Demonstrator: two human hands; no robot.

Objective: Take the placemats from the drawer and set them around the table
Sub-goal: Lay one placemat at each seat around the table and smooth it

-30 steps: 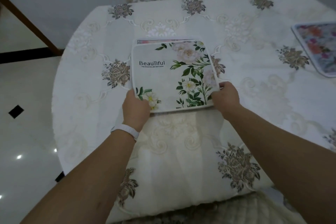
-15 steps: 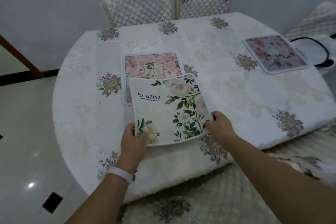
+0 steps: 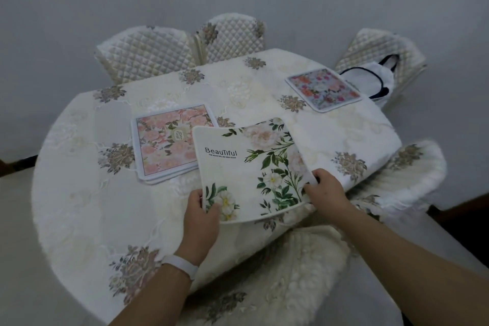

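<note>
Placement step: my left hand [image 3: 201,216], right hand [image 3: 326,189] clamp fingers on white floral placemat [image 3: 251,167] near corners; next I lay it flat, near table [image 3: 79,193] edge.

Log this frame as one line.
phase: mid-placement | left hand: grips Beautiful placemat, near-left corner | right hand: grips its right edge | pink placemat: flat on table | blue placemat: flat, far right
</note>
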